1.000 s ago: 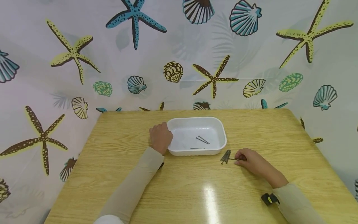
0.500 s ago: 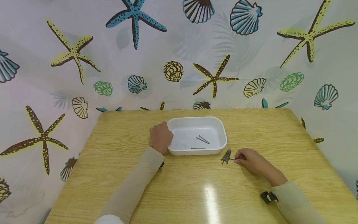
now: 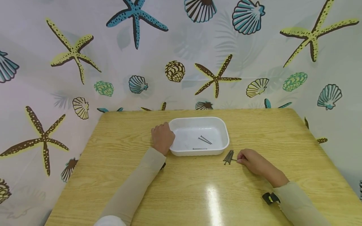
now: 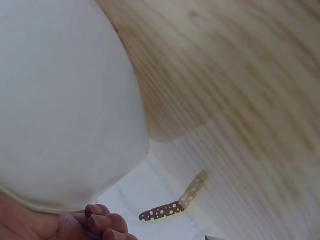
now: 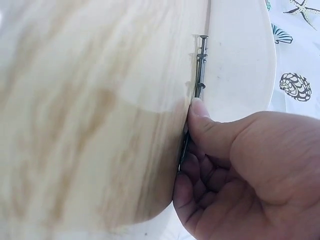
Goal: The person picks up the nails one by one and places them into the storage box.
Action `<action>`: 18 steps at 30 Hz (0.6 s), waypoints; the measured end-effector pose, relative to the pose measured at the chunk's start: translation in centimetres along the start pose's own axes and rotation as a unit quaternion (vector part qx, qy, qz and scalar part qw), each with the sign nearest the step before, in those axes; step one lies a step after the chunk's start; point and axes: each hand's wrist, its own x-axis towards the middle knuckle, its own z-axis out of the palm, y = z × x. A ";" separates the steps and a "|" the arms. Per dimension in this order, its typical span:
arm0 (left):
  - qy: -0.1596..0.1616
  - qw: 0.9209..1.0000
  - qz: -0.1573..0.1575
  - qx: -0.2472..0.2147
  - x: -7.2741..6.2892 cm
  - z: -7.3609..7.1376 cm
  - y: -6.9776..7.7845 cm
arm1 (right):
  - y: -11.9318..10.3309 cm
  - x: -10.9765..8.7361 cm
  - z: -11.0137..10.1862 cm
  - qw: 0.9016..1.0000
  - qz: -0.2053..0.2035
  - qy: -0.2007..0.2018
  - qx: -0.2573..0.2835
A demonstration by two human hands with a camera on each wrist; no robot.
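My left hand grips the left end of a white plastic tray, thumb and fingers at its rim in the left wrist view. Inside the tray lie three nails; a pair rests near the middle right and a single nail by the front wall. Just off the tray's front right corner is a small pile of nails on the table. To its right, my right hand pinches one nail, whose head end points at the pile. The right wrist view shows the fingers low against the tabletop, partly hiding the nails.
The wood-grain table reaches back to a hanging cloth printed with starfish and shells. Cloth also flanks the table on the left and right. A glare streak marks the tabletop in front.
Hardly anything moves. The right forearm has shifted very slightly to the left, while its fingers stay at the nail and the left hand stays on the tray.
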 end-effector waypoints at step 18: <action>-0.002 1.000 -0.001 -0.003 -0.2 -0.3 0.1 | -0.1 -0.6 0.2 1.000 0.000 0.028 -0.001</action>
